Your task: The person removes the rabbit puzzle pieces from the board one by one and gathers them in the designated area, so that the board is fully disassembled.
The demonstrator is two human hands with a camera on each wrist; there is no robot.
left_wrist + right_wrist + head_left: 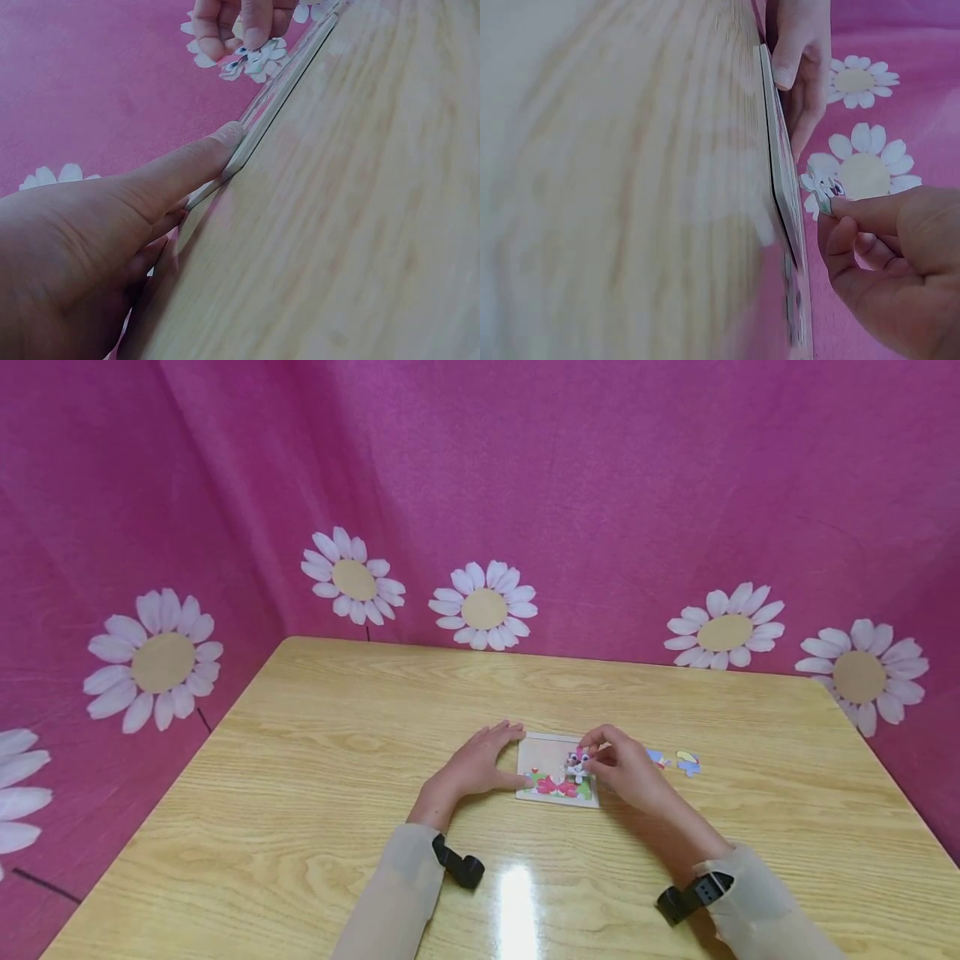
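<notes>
A shallow jigsaw puzzle tray [542, 749] lies flat on the table, its near part filled with pink and green picture pieces. My left hand [471, 767] spans the tray's left side, fingers extended; its thumb [229, 135] presses on the near rim. Over the tray's right half, my right hand [628, 774] pinches a puzzle piece [577, 763] printed with a white and pink cartoon animal. In the right wrist view, thumb and index finger grip this piece [822, 189] by its edge, held up off the tray.
Loose blue and yellow puzzle pieces [687, 764] lie right of the tray, one partly behind the right hand. The wooden table [300, 760] stretches around. A pink curtain [600, 510] with white daisies hangs behind and to the sides.
</notes>
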